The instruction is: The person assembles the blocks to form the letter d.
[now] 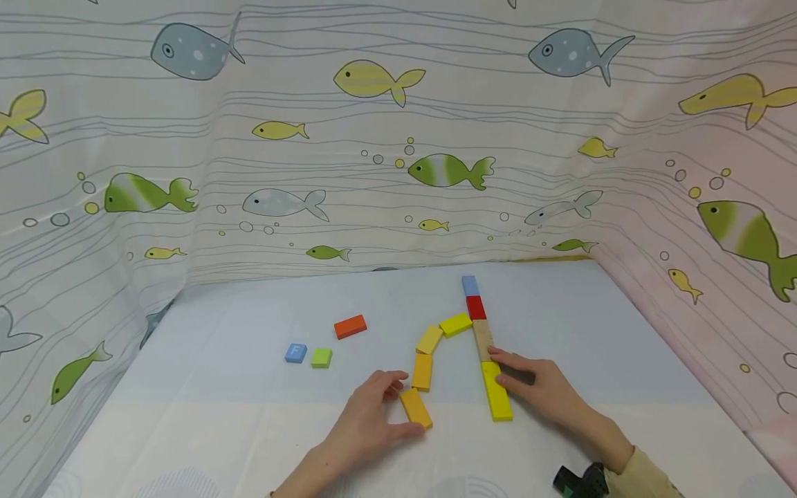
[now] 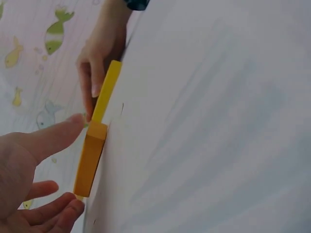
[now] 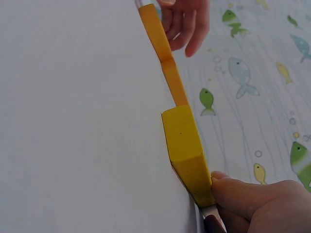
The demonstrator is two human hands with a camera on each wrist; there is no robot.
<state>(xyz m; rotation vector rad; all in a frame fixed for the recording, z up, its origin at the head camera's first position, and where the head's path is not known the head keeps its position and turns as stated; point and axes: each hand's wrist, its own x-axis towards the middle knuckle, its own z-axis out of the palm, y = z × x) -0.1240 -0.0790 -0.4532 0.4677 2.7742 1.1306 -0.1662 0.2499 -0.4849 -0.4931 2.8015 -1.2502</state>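
Note:
A straight column runs away from me: a yellow block (image 1: 497,392) nearest, a bare wood block (image 1: 483,339), a red block (image 1: 476,307), then a blue block (image 1: 470,286). Left of it, a curve is made of a lemon-yellow block (image 1: 456,325), a light orange block (image 1: 429,339), an orange block (image 1: 422,372) and a nearest orange block (image 1: 416,409). My left hand (image 1: 367,413) holds that nearest one between thumb and fingers at its two ends. My right hand (image 1: 551,389) touches the column's right side, index finger at the wood block, thumb at the yellow one.
Left of the curve lie a red-orange block (image 1: 351,326), a green block (image 1: 321,357) and a blue block with a letter (image 1: 295,353). A dark device (image 1: 582,481) sits by my right sleeve. A fish-print curtain (image 1: 373,159) stands behind and beside the white table (image 1: 236,387).

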